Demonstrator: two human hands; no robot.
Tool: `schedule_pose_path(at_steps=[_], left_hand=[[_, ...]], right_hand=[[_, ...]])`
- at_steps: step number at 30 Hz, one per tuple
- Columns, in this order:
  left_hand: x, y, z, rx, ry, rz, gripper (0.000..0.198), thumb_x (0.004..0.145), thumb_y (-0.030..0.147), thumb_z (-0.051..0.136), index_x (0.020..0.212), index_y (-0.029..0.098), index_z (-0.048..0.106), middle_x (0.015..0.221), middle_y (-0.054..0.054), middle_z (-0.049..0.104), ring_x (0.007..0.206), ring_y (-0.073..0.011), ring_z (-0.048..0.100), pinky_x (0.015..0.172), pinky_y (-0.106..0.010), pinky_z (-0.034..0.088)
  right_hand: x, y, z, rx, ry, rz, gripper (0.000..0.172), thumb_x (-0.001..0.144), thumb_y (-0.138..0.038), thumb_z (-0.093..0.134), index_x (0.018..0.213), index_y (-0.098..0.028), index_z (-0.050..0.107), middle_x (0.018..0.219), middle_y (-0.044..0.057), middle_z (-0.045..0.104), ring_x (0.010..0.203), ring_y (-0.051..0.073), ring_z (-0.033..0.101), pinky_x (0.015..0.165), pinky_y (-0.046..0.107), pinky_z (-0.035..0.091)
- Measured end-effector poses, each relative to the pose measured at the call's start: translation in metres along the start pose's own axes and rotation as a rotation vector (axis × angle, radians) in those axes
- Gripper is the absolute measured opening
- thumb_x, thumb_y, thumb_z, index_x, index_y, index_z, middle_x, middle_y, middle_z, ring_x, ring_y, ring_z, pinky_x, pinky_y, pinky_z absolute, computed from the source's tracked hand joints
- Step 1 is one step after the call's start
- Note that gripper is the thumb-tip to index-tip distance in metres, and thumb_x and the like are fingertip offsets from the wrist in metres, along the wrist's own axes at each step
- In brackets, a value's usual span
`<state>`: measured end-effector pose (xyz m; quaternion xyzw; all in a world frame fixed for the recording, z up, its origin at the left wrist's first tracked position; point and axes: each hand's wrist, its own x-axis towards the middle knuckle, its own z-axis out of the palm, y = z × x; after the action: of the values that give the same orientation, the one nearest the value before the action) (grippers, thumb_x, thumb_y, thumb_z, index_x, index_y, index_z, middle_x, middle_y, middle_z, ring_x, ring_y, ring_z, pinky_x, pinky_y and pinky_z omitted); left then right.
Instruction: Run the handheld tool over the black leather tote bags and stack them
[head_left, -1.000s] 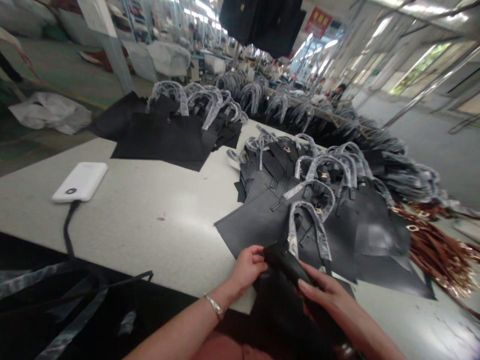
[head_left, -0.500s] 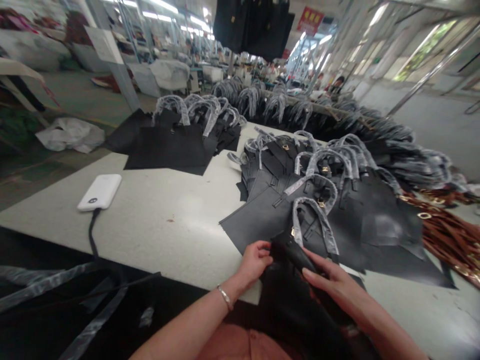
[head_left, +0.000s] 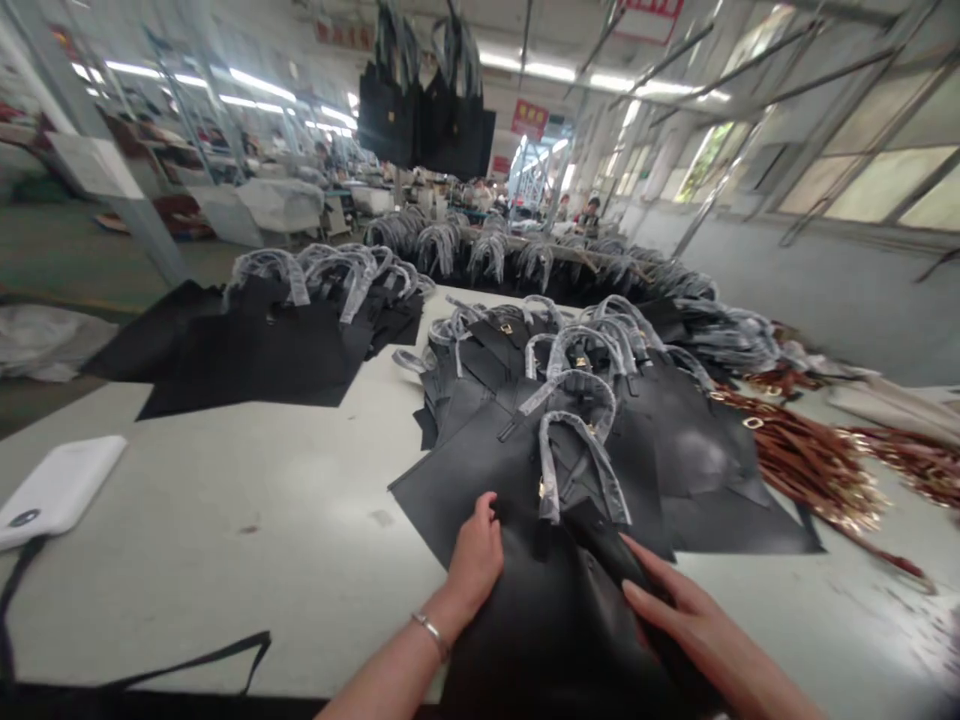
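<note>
A black handbag (head_left: 544, 615) lies at the table's near edge, its upper part folded and bent on the right. Its handle (head_left: 606, 468) is wrapped in clear plastic and stands up at the far end. My left hand (head_left: 476, 555), with a silver bracelet at the wrist, is closed on the bag's upper left edge. On the opposite side my right hand (head_left: 679, 605) grips the folded right edge between thumb and fingers. Some fingertips of both hands are hidden by the black material. Just beyond my hands lies a pile of flat black bags (head_left: 465, 430).
More black bags (head_left: 255, 350) lie at the far left of the pale table (head_left: 315, 530). Brown straps with gold fittings (head_left: 814, 460) are heaped at the right. A white power bank (head_left: 64, 490) with a dark cable sits at the left. Black bags (head_left: 427, 120) hang overhead.
The bag in my hands has been spread flatter and wider, with my left hand farther from my right. The head view has turned slightly right and tilted up.
</note>
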<state>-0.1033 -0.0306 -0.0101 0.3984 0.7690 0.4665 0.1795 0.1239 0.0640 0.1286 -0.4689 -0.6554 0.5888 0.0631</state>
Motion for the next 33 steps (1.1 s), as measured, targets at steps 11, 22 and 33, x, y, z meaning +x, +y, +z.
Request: schedule_pose_path(at_steps=[11,22,33], left_hand=[[0.059,0.012,0.027,0.311,0.084,0.106,0.031,0.095,0.021,0.033,0.123,0.017,0.045,0.113,-0.012,0.066,0.099,-0.022,0.066,0.086,-0.034,0.051],[0.059,0.017,0.029,0.456,0.029,0.045,0.061,0.086,0.057,0.052,0.127,0.013,0.044,0.109,-0.017,0.067,0.099,-0.029,0.067,0.078,-0.036,0.054],[0.061,0.021,0.026,0.432,-0.031,0.02,0.054,0.088,0.048,0.053,0.13,0.015,0.044,0.108,-0.013,0.069,0.099,-0.0249,0.067,0.082,-0.034,0.053]], right_hand=[[0.006,0.056,-0.093,0.192,0.296,0.234,0.09,0.07,-0.061,0.066,0.143,-0.019,0.036,0.065,-0.002,0.061,0.051,0.015,0.055,0.047,0.025,0.042],[-0.003,0.042,-0.093,0.415,0.174,0.386,0.089,0.068,-0.054,0.071,0.142,-0.019,0.037,0.069,-0.003,0.059,0.046,0.011,0.054,0.043,0.023,0.042],[0.038,0.029,-0.08,0.299,0.15,0.415,0.08,0.074,-0.047,0.065,0.142,-0.018,0.035,0.068,-0.004,0.057,0.042,0.011,0.055,0.04,0.023,0.043]])
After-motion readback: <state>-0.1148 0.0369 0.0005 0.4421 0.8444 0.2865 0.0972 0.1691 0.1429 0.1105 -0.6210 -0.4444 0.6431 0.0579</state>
